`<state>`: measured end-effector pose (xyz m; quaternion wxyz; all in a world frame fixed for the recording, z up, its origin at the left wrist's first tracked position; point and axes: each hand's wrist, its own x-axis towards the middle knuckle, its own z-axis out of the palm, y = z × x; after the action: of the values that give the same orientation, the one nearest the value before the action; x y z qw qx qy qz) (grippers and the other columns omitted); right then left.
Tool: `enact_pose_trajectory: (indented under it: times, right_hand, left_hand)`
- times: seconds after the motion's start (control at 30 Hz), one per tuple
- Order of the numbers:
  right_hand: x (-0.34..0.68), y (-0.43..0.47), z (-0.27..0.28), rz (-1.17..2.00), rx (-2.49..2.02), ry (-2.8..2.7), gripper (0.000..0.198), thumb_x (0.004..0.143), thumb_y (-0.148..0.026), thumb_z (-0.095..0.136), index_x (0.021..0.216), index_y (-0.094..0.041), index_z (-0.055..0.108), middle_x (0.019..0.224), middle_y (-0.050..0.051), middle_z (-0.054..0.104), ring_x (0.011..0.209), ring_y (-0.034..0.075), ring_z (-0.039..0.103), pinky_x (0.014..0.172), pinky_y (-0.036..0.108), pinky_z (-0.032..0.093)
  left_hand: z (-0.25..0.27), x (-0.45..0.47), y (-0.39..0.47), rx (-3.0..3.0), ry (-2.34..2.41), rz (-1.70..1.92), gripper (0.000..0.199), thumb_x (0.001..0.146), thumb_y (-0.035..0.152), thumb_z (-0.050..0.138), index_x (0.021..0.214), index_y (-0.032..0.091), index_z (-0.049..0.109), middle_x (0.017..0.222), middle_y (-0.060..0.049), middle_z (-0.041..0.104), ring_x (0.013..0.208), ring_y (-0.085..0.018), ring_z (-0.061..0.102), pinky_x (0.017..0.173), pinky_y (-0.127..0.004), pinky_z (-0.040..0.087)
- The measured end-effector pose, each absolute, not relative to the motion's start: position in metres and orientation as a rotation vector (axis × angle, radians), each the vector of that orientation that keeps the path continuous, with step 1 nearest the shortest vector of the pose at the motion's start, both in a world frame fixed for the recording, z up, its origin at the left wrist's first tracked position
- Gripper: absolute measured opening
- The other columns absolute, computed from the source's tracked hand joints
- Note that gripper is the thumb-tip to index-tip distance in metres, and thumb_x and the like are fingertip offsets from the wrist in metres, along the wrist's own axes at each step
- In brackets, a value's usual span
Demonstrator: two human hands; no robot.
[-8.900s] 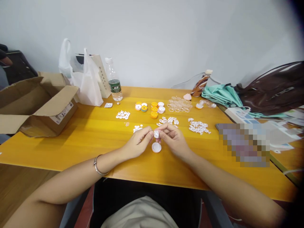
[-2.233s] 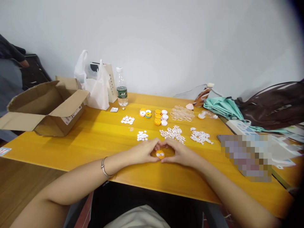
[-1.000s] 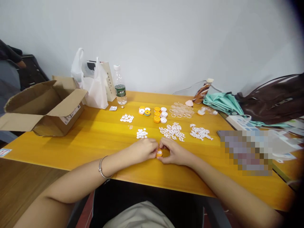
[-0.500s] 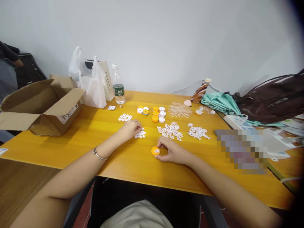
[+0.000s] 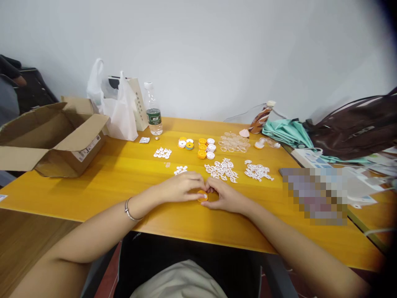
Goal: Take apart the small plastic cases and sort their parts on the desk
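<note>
My right hand (image 5: 225, 197) grips a small orange round case (image 5: 202, 198) between thumb and fingers, low over the desk. Something small and white shows inside it. From the left, my left hand (image 5: 182, 188) curls its thumb and fingers about the same case; they hide much of it, and any small piece in the fingertips is out of sight. Just beyond my left hand lie small white discs (image 5: 180, 169), partly covered by it. White openwork pieces (image 5: 221, 169) form a pile beyond my right hand, with a second openwork pile (image 5: 259, 172) to its right.
Farther back are white knobbed pieces (image 5: 162, 153), orange and white round cases (image 5: 202, 147), and clear rings (image 5: 235, 142). A cardboard box (image 5: 62, 159), plastic bag (image 5: 119, 120) and water bottle (image 5: 154, 116) stand left. A brown bottle (image 5: 262, 118), teal cloth (image 5: 288, 131) and dark bag (image 5: 350, 130) are right.
My left hand has come from the small white discs toward me and rightward, to the orange case. My right hand still holds the case in nearly the same place.
</note>
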<state>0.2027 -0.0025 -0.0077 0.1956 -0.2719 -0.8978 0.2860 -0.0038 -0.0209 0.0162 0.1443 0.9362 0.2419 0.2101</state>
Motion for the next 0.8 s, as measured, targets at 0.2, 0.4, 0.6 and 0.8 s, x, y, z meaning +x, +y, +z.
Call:
enact_pose_trajectory:
  times: [0.2, 0.4, 0.6, 0.8]
  right_hand:
    - [0.202, -0.003, -0.006, 0.805, -0.742, -2.529, 0.018, 0.072, -0.027, 0.064, 0.076, -0.019, 0.049, 0.077, 0.0, 0.053, 0.071, 0.013, 0.048, 0.064, 0.025, 0.039]
    - [0.203, -0.004, -0.004, 0.795, -0.739, -2.558, 0.016, 0.072, -0.026, 0.064, 0.078, -0.019, 0.05, 0.077, 0.0, 0.053, 0.072, 0.014, 0.048, 0.065, 0.025, 0.039]
    - [0.203, -0.002, -0.006, 0.788, -0.757, -2.557, 0.016, 0.07, -0.024, 0.064, 0.075, -0.019, 0.049, 0.076, 0.0, 0.053, 0.071, 0.013, 0.047, 0.064, 0.025, 0.038]
    - [0.204, -0.002, -0.005, 0.778, -0.756, -2.57, 0.016, 0.071, -0.025, 0.064, 0.076, -0.019, 0.05, 0.076, 0.001, 0.053, 0.071, 0.014, 0.047, 0.065, 0.026, 0.038]
  left_hand:
    - [0.002, 0.006, -0.023, 2.701, 0.75, 0.565, 0.017, 0.086, 0.026, 0.049, 0.091, 0.015, 0.061, 0.089, -0.006, 0.058, 0.083, -0.014, 0.054, 0.077, -0.024, 0.041]
    - [-0.001, 0.008, -0.025, 2.717, 0.837, 0.582, 0.019, 0.088, 0.027, 0.047, 0.089, 0.015, 0.061, 0.088, -0.005, 0.059, 0.082, -0.014, 0.054, 0.077, -0.024, 0.041]
    - [-0.003, 0.012, -0.029, 2.788, 0.974, 0.546, 0.02, 0.087, 0.031, 0.046, 0.088, 0.018, 0.061, 0.086, -0.003, 0.06, 0.081, -0.014, 0.055, 0.076, -0.026, 0.04]
    - [-0.002, 0.013, -0.031, 2.887, 1.005, 0.523, 0.021, 0.088, 0.032, 0.045, 0.088, 0.019, 0.061, 0.085, -0.002, 0.061, 0.08, -0.015, 0.056, 0.075, -0.027, 0.039]
